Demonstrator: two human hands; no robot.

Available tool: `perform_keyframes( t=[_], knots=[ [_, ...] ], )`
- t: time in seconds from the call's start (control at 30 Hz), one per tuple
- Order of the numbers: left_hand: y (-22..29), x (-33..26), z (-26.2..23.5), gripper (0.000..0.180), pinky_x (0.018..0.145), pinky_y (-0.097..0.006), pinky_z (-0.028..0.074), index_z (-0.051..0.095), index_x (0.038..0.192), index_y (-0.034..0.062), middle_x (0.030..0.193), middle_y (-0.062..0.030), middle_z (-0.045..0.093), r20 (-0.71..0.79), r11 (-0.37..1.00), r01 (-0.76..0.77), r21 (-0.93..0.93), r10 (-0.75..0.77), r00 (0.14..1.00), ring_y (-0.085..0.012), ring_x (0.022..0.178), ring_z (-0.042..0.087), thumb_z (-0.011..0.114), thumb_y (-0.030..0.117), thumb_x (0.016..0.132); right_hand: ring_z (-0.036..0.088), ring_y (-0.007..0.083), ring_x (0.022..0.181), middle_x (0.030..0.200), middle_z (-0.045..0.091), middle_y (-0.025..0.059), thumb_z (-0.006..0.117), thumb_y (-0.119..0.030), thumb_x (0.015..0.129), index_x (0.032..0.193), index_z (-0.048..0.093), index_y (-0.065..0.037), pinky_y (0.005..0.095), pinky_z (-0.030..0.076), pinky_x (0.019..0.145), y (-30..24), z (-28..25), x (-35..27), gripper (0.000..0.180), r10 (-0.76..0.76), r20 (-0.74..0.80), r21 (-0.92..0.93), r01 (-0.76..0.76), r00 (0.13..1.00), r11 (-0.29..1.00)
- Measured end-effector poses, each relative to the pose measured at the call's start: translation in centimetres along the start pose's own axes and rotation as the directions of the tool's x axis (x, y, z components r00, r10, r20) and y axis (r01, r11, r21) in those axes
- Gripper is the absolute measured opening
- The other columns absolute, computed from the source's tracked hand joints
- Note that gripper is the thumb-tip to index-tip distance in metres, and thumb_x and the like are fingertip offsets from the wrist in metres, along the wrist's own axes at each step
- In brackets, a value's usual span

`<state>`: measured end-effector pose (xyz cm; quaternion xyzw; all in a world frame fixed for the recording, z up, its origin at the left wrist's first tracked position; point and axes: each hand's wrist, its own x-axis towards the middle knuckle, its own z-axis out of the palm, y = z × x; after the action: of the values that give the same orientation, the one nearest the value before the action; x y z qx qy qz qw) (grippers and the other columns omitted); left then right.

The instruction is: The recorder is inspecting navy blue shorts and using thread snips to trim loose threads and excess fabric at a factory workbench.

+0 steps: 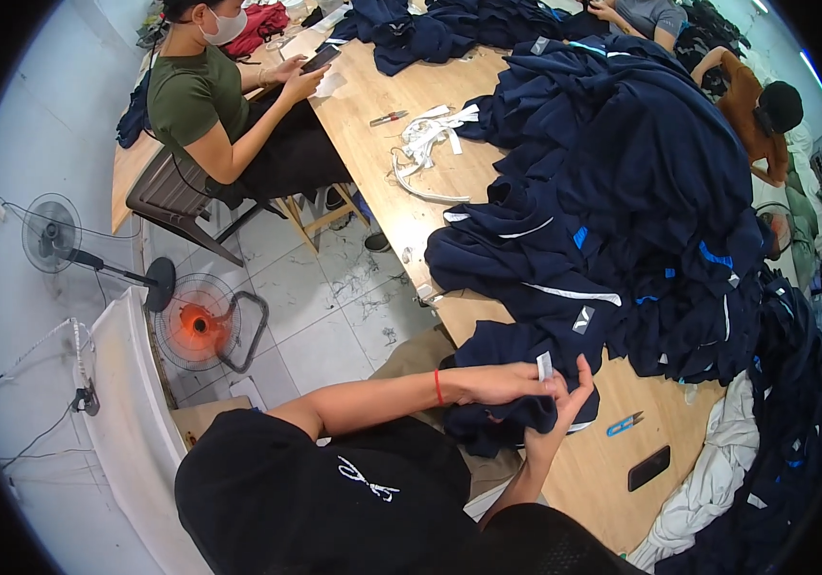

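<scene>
At the near edge of the table, a navy garment (487, 422) is bunched between my two hands. My left hand (507, 383), with a red cord round its wrist, is closed on the cloth next to a small white label (545, 366) that sticks up. My right hand (553, 422) holds the garment from the other side, its index finger and thumb raised apart and its other fingers partly hidden by cloth. Blue-handled thread snips (625, 425) and a dark phone (648, 469) lie on the wood to the right of my hands.
A large heap of navy garments (622, 163) covers much of the table (382, 172). White strips (430, 139) and red-handled snips (389, 119) lie farther off. White cloth (708, 479) hangs along the right edge. A masked person (195, 105) sits left holding a phone; fans (198, 326) stand nearby.
</scene>
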<state>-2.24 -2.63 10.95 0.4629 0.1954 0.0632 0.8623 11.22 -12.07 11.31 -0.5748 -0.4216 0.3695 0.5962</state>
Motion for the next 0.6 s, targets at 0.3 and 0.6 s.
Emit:
perform_keyframes(
  t=[0.3,0.6],
  knots=[
    [-1.5,1.7,-0.8,0.041,0.078,-0.029,0.050,0.076,0.112,-0.0030,0.091,-0.0013,0.070,-0.616,0.923,-0.336,0.189,0.378,0.691,-0.0053,0.089,0.058,0.054,0.031,0.118,0.075,0.0263,0.089,0.099,0.077,0.0118,0.054,-0.003,0.110,0.156,0.047,-0.003,0.0391,0.053,0.078,-0.1,-1.7,-2.4,0.047,0.217,-0.080,-0.440,-0.230,0.973,0.868],
    [-1.1,2.2,0.2,0.014,0.077,-0.043,0.054,0.080,0.101,0.0022,0.095,-0.0127,0.061,-0.426,0.628,-0.205,0.751,0.697,0.576,-0.0331,0.090,0.064,0.080,0.014,0.094,0.068,0.0400,0.075,0.091,0.069,0.0160,0.073,-0.006,0.098,0.108,0.073,-0.003,0.0464,0.053,0.066,-4.9,0.3,-2.7,0.010,-0.119,0.320,-0.787,0.333,0.940,0.520]
  ],
)
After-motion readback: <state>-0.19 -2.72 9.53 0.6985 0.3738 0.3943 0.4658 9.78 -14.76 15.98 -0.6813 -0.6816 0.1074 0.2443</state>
